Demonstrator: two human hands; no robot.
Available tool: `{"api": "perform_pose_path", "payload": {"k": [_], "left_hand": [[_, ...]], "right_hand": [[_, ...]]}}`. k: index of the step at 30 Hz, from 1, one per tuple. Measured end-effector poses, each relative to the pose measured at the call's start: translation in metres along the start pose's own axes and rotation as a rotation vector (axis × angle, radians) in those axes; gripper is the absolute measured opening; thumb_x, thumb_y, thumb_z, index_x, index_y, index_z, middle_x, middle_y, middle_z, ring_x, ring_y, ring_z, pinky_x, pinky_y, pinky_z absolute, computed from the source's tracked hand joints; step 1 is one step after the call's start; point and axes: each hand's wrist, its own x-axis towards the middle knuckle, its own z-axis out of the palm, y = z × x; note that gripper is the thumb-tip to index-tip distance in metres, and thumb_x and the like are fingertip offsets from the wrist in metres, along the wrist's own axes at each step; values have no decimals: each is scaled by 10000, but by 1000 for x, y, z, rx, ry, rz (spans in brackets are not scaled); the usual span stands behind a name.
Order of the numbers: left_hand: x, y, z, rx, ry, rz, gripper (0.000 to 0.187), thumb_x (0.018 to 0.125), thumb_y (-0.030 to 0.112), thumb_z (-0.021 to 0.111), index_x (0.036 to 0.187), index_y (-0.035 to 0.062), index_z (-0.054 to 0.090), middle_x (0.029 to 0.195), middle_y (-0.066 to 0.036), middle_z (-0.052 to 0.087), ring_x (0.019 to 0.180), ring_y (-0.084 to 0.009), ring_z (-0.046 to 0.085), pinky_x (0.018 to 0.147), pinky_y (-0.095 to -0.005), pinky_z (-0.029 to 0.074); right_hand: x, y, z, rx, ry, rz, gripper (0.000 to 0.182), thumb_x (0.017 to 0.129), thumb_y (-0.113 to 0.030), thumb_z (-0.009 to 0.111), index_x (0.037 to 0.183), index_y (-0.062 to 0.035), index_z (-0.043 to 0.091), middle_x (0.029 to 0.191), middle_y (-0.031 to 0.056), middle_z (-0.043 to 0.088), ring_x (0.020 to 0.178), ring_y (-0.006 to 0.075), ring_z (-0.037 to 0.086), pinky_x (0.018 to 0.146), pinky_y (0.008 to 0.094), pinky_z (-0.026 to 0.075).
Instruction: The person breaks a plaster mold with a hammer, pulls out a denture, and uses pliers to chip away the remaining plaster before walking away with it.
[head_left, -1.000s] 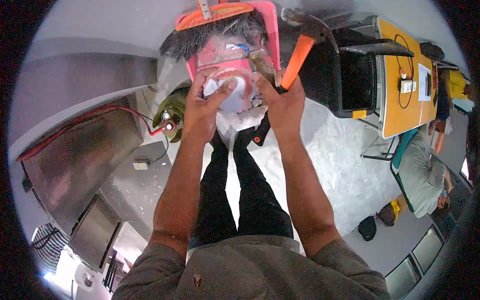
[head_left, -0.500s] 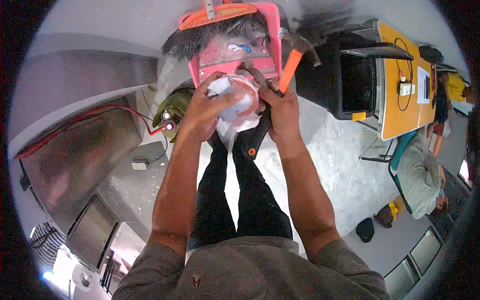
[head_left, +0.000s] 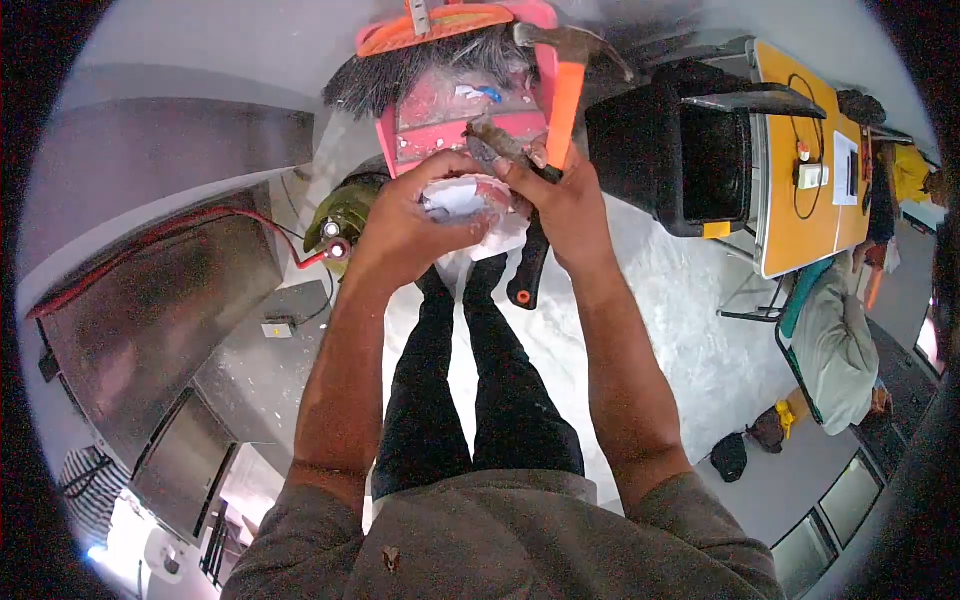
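My left hand (head_left: 425, 215) is closed around a rounded white plaster piece (head_left: 462, 197) with pink patches, its hollow side facing up. My right hand (head_left: 568, 205) grips a claw hammer (head_left: 566, 110) upright, its orange shank rising above the fist and its black grip hanging below. The same hand's thumb presses on a short, dark, crusted tool-like piece (head_left: 497, 138), whose kind I cannot tell. This piece slants over the far edge of the plaster, and the right fingertips are close beside the plaster.
A pink dustpan (head_left: 552, 90) with debris lies beyond my hands, under a black-bristled broom (head_left: 440, 62). To the left stands a green cylinder (head_left: 350, 215) with a red hose. On the right are a black chair (head_left: 640, 150), a yellow table (head_left: 790, 235) and a seated person (head_left: 835, 345).
The hammer has swung more upright, its head shifting left over the dustpan. The plaster piece has tilted so its hollow shows, and the dark crusted piece now sits more plainly in view.
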Motion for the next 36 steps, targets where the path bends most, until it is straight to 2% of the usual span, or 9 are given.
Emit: {"api": "perform_pose_path", "payload": {"k": [5, 8, 10, 11, 16, 22, 27, 33, 36], "left_hand": [[8, -8, -2, 1, 6, -141, 429, 701, 83, 784, 1085, 74, 594, 985, -39, 641, 883, -133, 611, 773, -295, 511], [10, -42, 1, -478, 24, -275, 403, 765, 168, 737, 1116, 38, 591, 1029, -74, 646, 915, -162, 625, 815, -317, 506], [7, -51, -1, -1255, -204, -264, 436, 806, 290, 672, 1159, 54, 571, 1076, -117, 628, 994, -280, 621, 924, -589, 467], [-1, -48, 3, -1265, -84, -310, 506, 827, 395, 608, 1189, 46, 548, 1105, -140, 617, 1032, -321, 610, 957, -658, 401], [-32, -31, -13, -1391, -102, 76, 565, 871, 474, 531, 1241, 48, 550, 1219, -158, 602, 1137, -350, 569, 985, -604, 392], [-137, 17, -68, -1525, -66, 253, 545, 881, 499, 521, 1244, 93, 545, 1213, -143, 598, 1181, -377, 531, 1014, -612, 368], [-259, -2, -115, -1486, 8, 307, 543, 886, 512, 528, 1251, 110, 532, 1257, -132, 572, 1216, -379, 506, 1027, -614, 350], [-457, -82, -157, -1600, 292, 292, 578, 886, 538, 511, 1261, 98, 516, 1292, -165, 536, 1223, -414, 475, 1010, -629, 356], [-574, -125, -191, -1585, 491, 265, 574, 886, 542, 500, 1247, 96, 531, 1288, -176, 540, 1205, -425, 489, 997, -623, 372]], "right_hand": [[-1, -3, -2, -40, 75, -62, 271, 787, -193, 769, 874, -47, 557, 725, 12, 579, 610, 83, 530, 536, 257, 435], [-7, -11, -10, -122, 57, -48, 270, 857, -207, 694, 1019, -13, 600, 711, 23, 594, 609, 101, 538, 543, 266, 441], [-15, -1, -25, -282, 76, -48, 253, 876, -209, 669, 1017, -7, 612, 695, 29, 586, 599, 105, 531, 537, 273, 438], [-24, -7, -31, -389, 81, -21, 229, 896, -208, 646, 1005, -13, 599, 742, 13, 596, 617, 87, 521, 539, 249, 423], [-64, -16, -59, -378, -2, 28, 170, 923, -216, 598, 952, -49, 594, 688, -45, 488, 558, 46, 408, 489, 231, 329], [-114, -23, -107, -529, -195, 139, 123, 920, -144, 549, 900, -54, 469, 799, 64, 648, 539, 101, 527, 482, 260, 434], [-197, -71, -39, -492, -361, 102, 310, 857, -58, 596, 1134, -27, 461, 879, 116, 668, 616, 181, 646, 482, 265, 456], [-282, -104, 138, -1083, -483, -67, 193, 847, -75, 642, 972, 14, 524, 756, 94, 632, 497, 185, 617, 495, 291, 492], [-339, -103, 234, -970, -610, -135, 244, 843, -141, 678, 953, 13, 524, 701, 91, 608, 509, 184, 615, 498, 307, 488]]}}
